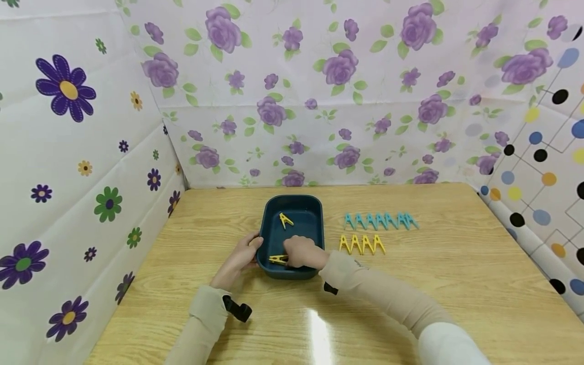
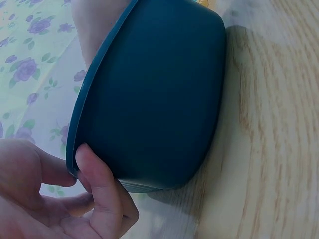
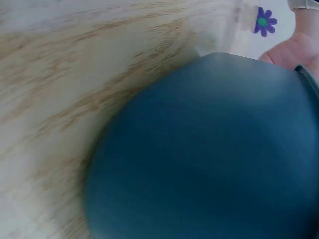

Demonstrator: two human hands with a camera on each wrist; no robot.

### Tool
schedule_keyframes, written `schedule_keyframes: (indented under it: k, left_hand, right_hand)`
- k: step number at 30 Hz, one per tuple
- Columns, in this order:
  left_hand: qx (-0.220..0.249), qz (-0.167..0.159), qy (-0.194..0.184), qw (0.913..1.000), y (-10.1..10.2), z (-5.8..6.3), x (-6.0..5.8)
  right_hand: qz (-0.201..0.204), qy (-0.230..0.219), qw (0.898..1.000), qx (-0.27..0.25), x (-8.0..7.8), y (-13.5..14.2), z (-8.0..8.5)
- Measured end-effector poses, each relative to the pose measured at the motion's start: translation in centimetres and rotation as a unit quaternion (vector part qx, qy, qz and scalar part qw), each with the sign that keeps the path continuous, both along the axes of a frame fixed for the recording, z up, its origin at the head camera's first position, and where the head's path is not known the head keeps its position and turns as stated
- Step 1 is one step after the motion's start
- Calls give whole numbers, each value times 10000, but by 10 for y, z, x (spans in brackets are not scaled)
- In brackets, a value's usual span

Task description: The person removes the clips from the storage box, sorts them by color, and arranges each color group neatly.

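Observation:
A dark blue rectangular plastic bin [image 1: 296,274] stands on the table. My left hand [image 1: 246,251] grips its left rim; in the left wrist view the thumb and fingers pinch the edge. My right hand [image 1: 304,252] reaches inside over the near right part, with curled fingers at the end of a yellow clothespin [image 1: 277,259]. Its fingertips are partly hidden, and the bin's wall [image 3: 199,159] blocks them in the right wrist view. Farther back in the bin lies another yellow clothespin [image 1: 285,220], apart from the hand.
On the wooden table [image 1: 438,263], right of the bin, several blue clothespins [image 1: 378,221] stand in a row. Nearer is a row of several yellow clothespins [image 1: 362,244]. A floral cloth [image 1: 310,101] hangs behind the table, with patterned cloths at both sides.

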State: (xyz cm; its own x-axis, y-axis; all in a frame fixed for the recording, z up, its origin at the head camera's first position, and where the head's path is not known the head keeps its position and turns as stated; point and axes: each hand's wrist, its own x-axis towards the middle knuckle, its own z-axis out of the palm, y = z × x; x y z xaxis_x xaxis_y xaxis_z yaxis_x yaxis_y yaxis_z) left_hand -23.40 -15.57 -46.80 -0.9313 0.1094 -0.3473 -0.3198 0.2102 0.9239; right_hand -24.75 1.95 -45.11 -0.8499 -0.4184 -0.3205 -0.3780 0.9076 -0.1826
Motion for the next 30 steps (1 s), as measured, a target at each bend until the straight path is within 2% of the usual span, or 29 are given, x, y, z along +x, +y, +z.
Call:
schedule_keyframes:
  k: [7, 12, 15, 18, 22, 26, 30]
  left_hand:
    - [-36, 19, -4, 10000, 1, 1, 1]
    - [-42, 17, -1, 10000, 0, 1, 2]
    - [-57, 11, -10, 10000, 0, 1, 1]
    - [-51, 15, -9, 10000, 1, 1, 1]
    - [-92, 36, -32, 9999, 1, 1, 0]
    - [-132, -31, -41, 9999, 1, 5, 2]
    - [-68, -59, 12, 10000, 1, 7, 4]
  right_hand:
    - [-26, 246, 9962, -840, 0, 19, 8]
    - [107, 680, 9840, -1643, 2, 40, 15]
    - [22, 933, 9696, -2263, 2, 52, 18]
    - [-257, 1080, 9523, -2844, 0, 63, 18]
    - [-570, 1338, 9219, -3591, -3, 80, 16]
    - [-748, 1711, 8954, -4043, -6, 96, 11]
    - [-1001, 1845, 8810, -4239, -6, 112, 6]
